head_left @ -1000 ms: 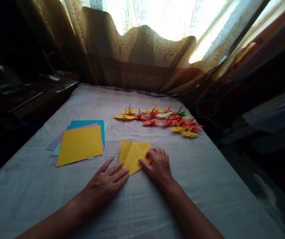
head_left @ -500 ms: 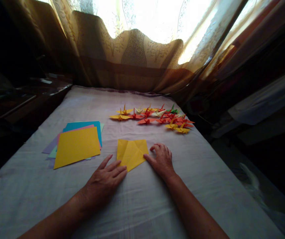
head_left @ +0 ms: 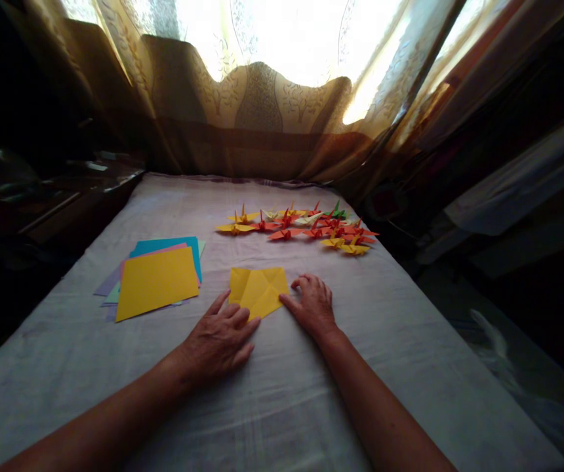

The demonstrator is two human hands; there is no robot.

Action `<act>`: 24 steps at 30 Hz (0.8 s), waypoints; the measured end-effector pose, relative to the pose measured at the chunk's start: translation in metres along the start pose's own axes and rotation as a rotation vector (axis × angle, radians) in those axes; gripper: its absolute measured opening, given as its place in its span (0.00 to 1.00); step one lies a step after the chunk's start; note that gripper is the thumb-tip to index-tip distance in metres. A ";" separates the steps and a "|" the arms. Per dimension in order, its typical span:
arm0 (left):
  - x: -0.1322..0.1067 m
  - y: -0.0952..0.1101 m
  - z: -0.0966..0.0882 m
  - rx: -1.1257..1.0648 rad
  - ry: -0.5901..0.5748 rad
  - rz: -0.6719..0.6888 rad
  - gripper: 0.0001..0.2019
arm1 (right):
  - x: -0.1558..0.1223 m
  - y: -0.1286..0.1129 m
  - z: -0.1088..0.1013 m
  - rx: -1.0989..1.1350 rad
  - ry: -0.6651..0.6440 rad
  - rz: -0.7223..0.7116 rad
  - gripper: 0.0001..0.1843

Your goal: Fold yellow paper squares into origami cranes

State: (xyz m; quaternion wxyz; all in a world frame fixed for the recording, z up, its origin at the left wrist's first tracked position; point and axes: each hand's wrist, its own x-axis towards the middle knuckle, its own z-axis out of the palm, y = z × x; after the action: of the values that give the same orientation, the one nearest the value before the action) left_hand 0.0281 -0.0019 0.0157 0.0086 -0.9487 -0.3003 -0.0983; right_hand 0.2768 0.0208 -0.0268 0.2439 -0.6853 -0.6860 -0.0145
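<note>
A folded yellow sheet of origami paper (head_left: 261, 288) lies flat on the cloth-covered surface, with crease lines across it and its lower edge tapering toward me. My left hand (head_left: 220, 341) rests at its lower left, fingers apart, a fingertip pressing near the bottom point. At the paper's right edge my right hand (head_left: 312, 305) touches it with the thumb tip. The other fingers of that hand are loosely curled and apart, with nothing gripped. Neither hand lifts the paper.
Left of the hands is a stack of coloured paper sheets (head_left: 159, 283), yellow on top. Several folded paper cranes (head_left: 284, 233) in red, yellow, white and green stand farther back. A patterned curtain (head_left: 262, 124) hangs behind. The white bedspread (head_left: 272, 406) covers the surface.
The view has shifted slightly. My left hand's fingers have slid along the paper's lower edge toward its bottom point and bent more. My right hand keeps its thumb at the right edge.
</note>
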 end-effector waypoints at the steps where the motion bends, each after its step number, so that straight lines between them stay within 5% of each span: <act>1: -0.005 -0.002 0.000 -0.012 0.010 0.010 0.16 | 0.000 0.000 0.000 0.002 0.006 -0.003 0.14; 11: -0.052 -0.026 -0.002 -0.008 0.063 0.061 0.19 | 0.000 -0.003 -0.001 0.007 0.004 0.030 0.13; 18: -0.057 -0.033 -0.005 -0.063 0.077 0.083 0.16 | 0.000 -0.004 -0.003 0.008 -0.011 0.038 0.13; 24: -0.048 -0.047 -0.015 -0.077 0.218 -0.009 0.13 | -0.001 -0.002 -0.002 0.025 0.016 0.013 0.11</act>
State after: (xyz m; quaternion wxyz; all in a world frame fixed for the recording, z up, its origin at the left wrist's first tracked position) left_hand -0.0398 0.0077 0.0194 0.0043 -0.9307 -0.2979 -0.2124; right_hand 0.2754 0.0194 -0.0250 0.2580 -0.6866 -0.6796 -0.0098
